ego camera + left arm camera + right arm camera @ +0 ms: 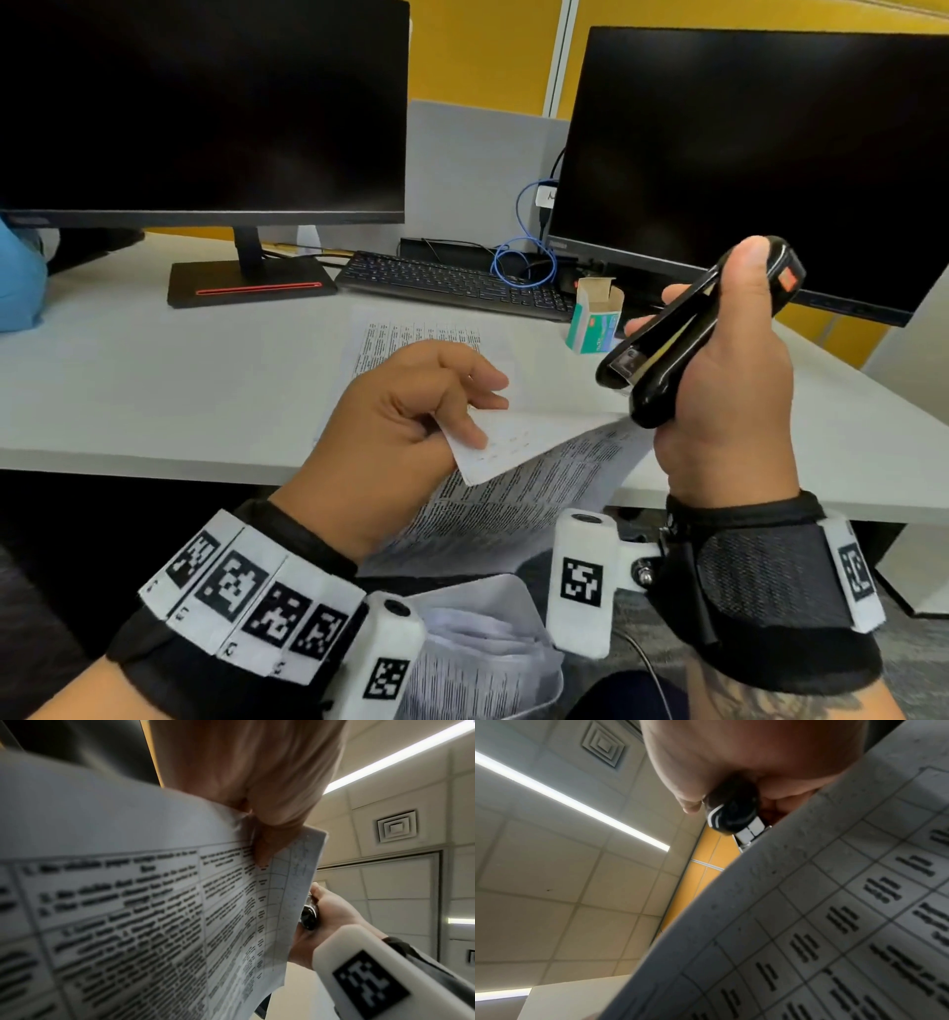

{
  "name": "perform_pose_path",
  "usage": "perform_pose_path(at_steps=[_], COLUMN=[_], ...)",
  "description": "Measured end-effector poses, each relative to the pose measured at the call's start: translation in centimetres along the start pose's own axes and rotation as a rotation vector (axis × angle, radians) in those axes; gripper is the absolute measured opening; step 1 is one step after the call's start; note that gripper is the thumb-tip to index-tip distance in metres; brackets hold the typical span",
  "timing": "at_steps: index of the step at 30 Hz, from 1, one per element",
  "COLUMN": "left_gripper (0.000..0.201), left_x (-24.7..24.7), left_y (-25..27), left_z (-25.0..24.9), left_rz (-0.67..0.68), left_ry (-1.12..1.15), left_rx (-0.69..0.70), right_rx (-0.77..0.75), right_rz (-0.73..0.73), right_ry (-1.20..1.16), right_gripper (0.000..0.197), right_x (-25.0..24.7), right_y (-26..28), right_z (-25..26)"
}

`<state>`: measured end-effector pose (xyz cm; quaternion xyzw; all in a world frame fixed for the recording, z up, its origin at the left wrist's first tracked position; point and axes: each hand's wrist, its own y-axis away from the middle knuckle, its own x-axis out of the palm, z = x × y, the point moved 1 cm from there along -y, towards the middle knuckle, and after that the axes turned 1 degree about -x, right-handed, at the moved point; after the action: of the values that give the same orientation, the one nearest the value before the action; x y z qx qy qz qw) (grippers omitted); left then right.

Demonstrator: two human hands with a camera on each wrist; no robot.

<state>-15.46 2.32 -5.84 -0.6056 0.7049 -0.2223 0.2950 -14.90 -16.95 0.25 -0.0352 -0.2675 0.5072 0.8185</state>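
Observation:
My left hand (pixel 411 411) pinches the upper corner of printed paper sheets (pixel 513 488) above the desk's front edge, thumb on top. The sheets (pixel 154 912) carry a table of text and hang down toward my lap. My right hand (pixel 719 370) grips a black stapler (pixel 667 349), thumb on its top near the red label, its mouth pointing down-left toward the held corner, a short gap away. The stapler (pixel 734 815) shows under my palm in the right wrist view, just beyond the paper's edge (pixel 808 902). In the left wrist view the stapler (pixel 309 916) peeks out behind the sheets.
More printed sheets (pixel 426 339) lie on the grey desk (pixel 154 385). A small open staple box (pixel 595 318) stands near the right monitor (pixel 744 169). A keyboard (pixel 452 282), blue cable and left monitor (pixel 205 113) sit farther back. Crumpled paper (pixel 488 647) lies in my lap.

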Motion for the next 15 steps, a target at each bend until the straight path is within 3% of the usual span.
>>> perform_pose_path(at_steps=[7, 15], left_gripper=[0.034, 0.023], left_x=[-0.1, -0.9], left_y=[-0.1, -0.5], left_z=[0.2, 0.4], left_rz=[-0.001, -0.16], left_ry=[-0.034, 0.047], left_rx=[-0.003, -0.295], right_rx=[-0.003, 0.076], right_rz=[0.002, 0.017], right_ry=[0.06, 0.148], right_gripper=[0.046, 0.047], right_x=[-0.1, -0.1], right_y=[-0.2, -0.9], right_z=[-0.5, -1.5])
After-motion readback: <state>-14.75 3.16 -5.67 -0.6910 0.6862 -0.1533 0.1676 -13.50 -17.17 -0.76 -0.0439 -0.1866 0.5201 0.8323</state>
